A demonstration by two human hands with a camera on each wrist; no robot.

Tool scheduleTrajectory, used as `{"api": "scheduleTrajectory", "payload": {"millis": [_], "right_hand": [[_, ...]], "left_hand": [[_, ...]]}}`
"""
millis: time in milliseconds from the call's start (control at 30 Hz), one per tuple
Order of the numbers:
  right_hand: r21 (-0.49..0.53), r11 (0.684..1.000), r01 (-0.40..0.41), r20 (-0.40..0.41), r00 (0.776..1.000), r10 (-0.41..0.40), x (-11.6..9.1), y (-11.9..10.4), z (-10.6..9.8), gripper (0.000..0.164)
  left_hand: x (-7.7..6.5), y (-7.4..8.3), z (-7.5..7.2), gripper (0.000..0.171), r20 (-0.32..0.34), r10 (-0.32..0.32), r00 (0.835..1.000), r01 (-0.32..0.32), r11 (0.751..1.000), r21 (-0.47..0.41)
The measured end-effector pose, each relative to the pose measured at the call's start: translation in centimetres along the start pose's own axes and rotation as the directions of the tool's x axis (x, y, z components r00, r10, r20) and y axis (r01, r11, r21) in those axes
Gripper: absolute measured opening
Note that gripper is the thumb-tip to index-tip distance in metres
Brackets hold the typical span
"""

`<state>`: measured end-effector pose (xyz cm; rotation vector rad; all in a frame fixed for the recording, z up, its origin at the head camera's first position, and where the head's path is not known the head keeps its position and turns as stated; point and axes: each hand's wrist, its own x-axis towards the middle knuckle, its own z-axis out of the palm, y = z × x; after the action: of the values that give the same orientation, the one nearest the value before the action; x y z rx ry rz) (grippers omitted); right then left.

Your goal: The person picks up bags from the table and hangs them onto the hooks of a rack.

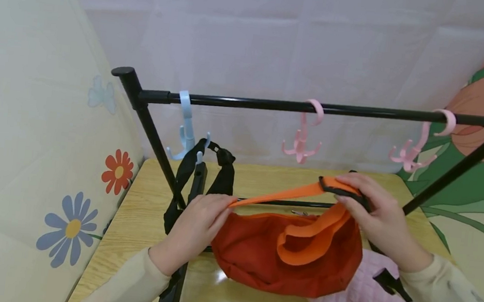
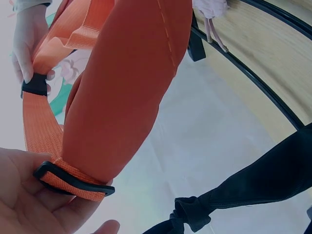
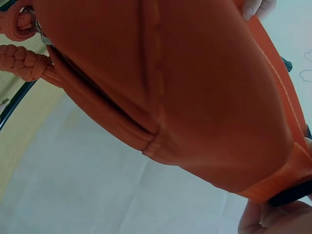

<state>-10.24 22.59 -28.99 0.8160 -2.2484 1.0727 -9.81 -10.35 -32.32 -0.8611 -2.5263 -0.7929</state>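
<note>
An orange-red sling bag (image 1: 254, 254) hangs between the two hands, in front of the black rack. My left hand (image 1: 197, 227) grips its strap at the bag's left end, beside a black strap ring (image 2: 73, 183). At the other end my right hand (image 1: 375, 217) pinches the orange strap (image 1: 283, 195) together with a black buckle (image 1: 343, 190), fingers above and thumb below. Between the hands the strap runs fairly straight, while a slack loop (image 1: 302, 254) droops over the bag. Braided orange zipper pulls (image 3: 24, 63) show in the right wrist view.
Overhead runs a black rail (image 1: 246, 103). A blue hook (image 1: 186, 126) on it holds a black strap (image 1: 222, 178); a middle pink hook (image 1: 300, 144) and a right pink hook (image 1: 410, 155) hang bare. A quilted pink bag (image 1: 368, 294) lies low at the right over the wooden table (image 1: 128, 237).
</note>
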Motion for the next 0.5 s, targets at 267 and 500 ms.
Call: {"api": "scheduleTrajectory", "payload": {"millis": [267, 500], "right_hand": [[-0.029, 1.0, 0.006, -0.018, 1.0, -0.007, 0.6, 0.1, -0.4, 0.03], [-0.012, 0.998, 0.061, -0.004, 0.998, -0.061, 1.1, 0.6, -0.7, 0.031]], "left_hand": [[0.6, 0.2, -0.2, 0.027, -0.011, 0.006, 1.0, -0.006, 1.0, 0.005], [1.1, 0.5, -0.5, 0.026, -0.011, 0.016, 1.0, -0.016, 1.0, 0.016]]}}
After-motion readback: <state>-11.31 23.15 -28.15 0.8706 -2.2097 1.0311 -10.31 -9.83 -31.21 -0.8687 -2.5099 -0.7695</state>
